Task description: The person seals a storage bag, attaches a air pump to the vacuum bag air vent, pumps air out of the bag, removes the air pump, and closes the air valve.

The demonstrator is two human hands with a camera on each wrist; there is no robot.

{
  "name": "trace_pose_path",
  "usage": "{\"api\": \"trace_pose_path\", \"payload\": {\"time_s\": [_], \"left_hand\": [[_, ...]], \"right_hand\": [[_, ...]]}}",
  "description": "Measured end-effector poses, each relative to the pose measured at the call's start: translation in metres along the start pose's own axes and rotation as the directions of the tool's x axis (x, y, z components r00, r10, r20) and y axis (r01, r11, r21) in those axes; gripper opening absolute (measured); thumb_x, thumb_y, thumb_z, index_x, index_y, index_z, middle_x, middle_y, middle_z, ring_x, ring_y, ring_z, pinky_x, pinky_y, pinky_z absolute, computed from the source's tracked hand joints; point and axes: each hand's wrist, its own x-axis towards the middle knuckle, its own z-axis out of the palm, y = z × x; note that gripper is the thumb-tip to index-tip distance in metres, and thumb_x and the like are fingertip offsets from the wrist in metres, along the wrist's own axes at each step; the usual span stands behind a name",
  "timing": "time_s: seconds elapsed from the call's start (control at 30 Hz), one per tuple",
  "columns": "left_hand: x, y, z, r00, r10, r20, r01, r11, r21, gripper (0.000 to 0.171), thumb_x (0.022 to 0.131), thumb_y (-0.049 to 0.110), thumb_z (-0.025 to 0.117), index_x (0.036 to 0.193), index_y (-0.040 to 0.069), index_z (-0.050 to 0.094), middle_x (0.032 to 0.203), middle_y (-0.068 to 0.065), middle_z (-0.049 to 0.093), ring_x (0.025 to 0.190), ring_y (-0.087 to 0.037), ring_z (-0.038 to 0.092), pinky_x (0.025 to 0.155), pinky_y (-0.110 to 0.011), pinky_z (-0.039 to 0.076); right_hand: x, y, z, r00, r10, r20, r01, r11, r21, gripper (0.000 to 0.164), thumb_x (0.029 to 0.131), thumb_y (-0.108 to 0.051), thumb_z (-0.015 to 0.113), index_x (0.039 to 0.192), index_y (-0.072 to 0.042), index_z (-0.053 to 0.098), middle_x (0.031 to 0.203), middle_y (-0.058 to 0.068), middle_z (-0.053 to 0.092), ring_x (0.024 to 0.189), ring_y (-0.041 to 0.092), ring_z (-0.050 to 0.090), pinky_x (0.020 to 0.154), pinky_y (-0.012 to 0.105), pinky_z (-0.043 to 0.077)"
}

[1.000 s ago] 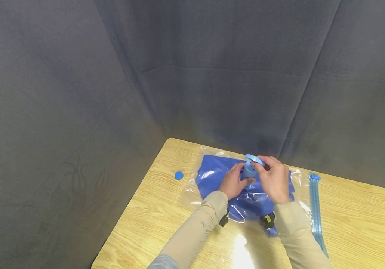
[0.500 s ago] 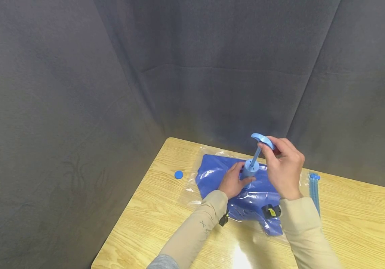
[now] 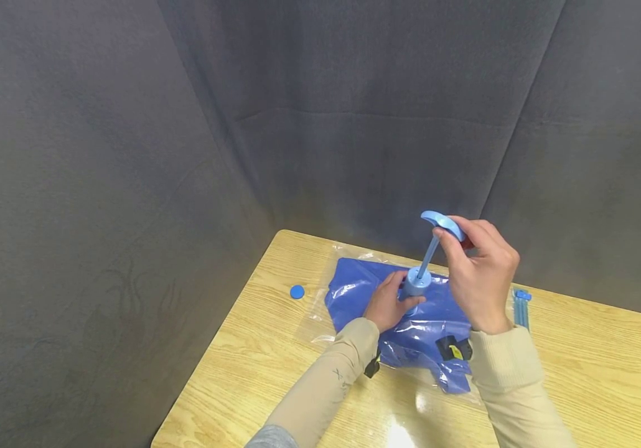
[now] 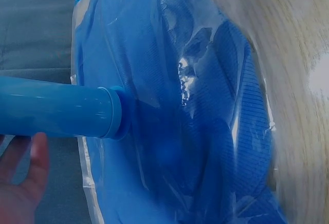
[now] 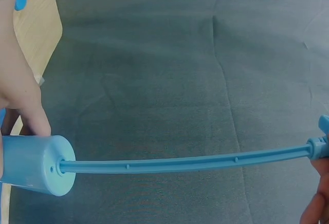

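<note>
My left hand (image 3: 386, 305) grips the light-blue barrel of a hand pump (image 4: 56, 108), which stands upright on a clear plastic storage bag (image 3: 316, 317). Folded blue cloth (image 3: 351, 286) fills the bag. In the left wrist view the pump's flared base meets the bag's surface. Up above the barrel, my right hand (image 3: 483, 270) pinches the curved pump handle (image 3: 442, 224) between thumb and fingers. A long thin rod (image 5: 180, 165) is drawn out of the barrel's top, leaning slightly right in the head view.
A round blue cap (image 3: 297, 292) lies on the wooden table (image 3: 242, 336), left of the bag. At the bag's right end is a zip strip with a blue slider (image 3: 523, 295), partly behind my right arm. A dark grey curtain (image 3: 365, 155) hangs behind and left of the table.
My right hand has pulled the pump handle up and to the right, from close over the barrel to high above it, exposing the rod. The left hand stays on the barrel.
</note>
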Motion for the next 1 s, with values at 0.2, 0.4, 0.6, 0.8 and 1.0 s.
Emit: {"api": "trace_pose_path", "payload": {"time_s": [0.2,0.4,0.6,0.8,1.0], "left_hand": [[-0.0015,0.0008,-0.0006,1.000,0.000,-0.001,0.000,1.000,-0.002,0.053,0.086,0.037,0.072,0.132,0.019,0.050,0.130,0.000,0.060,0.117,-0.017,0.061,0.098,-0.029,0.049],[-0.0026,0.0006,-0.0009,1.000,0.006,-0.001,-0.006,1.000,0.000,0.053,0.086,0.037,0.071,0.132,0.019,0.050,0.129,0.000,0.060,0.116,-0.017,0.061,0.097,-0.029,0.049],[-0.0024,0.0001,-0.0008,1.000,0.003,-0.001,-0.003,1.000,-0.005,0.053,0.086,0.038,0.071,0.132,0.019,0.050,0.129,0.000,0.059,0.116,-0.017,0.060,0.097,-0.029,0.049],[-0.0020,-0.0002,-0.0004,1.000,0.000,-0.005,0.000,1.000,-0.005,0.054,0.086,0.039,0.071,0.132,0.020,0.050,0.130,0.001,0.059,0.116,-0.017,0.060,0.097,-0.030,0.049],[-0.0014,0.0006,-0.0004,1.000,-0.011,-0.005,0.011,1.000,-0.002,0.054,0.086,0.040,0.070,0.133,0.021,0.049,0.130,0.001,0.059,0.117,-0.017,0.060,0.097,-0.031,0.049]], "right_hand": [[0.0001,-0.0004,-0.0002,1.000,0.010,0.003,-0.010,1.000,0.006,0.017,0.078,-0.002,0.077,0.095,0.002,0.074,0.078,0.015,0.068,0.070,-0.007,0.049,0.065,0.013,0.041],[0.0000,0.0003,-0.0007,0.999,0.034,0.016,-0.034,0.999,0.002,0.018,0.079,-0.004,0.077,0.096,0.001,0.074,0.079,0.013,0.067,0.070,-0.006,0.049,0.065,0.013,0.041],[-0.0001,0.0019,0.0000,0.998,0.055,0.022,-0.055,0.998,0.002,0.018,0.080,-0.006,0.077,0.096,0.001,0.074,0.078,0.010,0.066,0.069,-0.005,0.050,0.064,0.013,0.042],[0.0000,0.0032,0.0005,0.998,0.056,0.023,-0.056,0.998,0.008,0.018,0.081,-0.006,0.076,0.096,0.001,0.073,0.079,0.010,0.066,0.070,-0.006,0.051,0.065,0.014,0.043],[0.0005,0.0058,0.0001,0.997,0.059,0.044,-0.059,0.998,0.001,0.017,0.081,-0.006,0.076,0.096,0.001,0.072,0.080,-0.001,0.065,0.071,-0.006,0.052,0.065,0.012,0.043]]}}
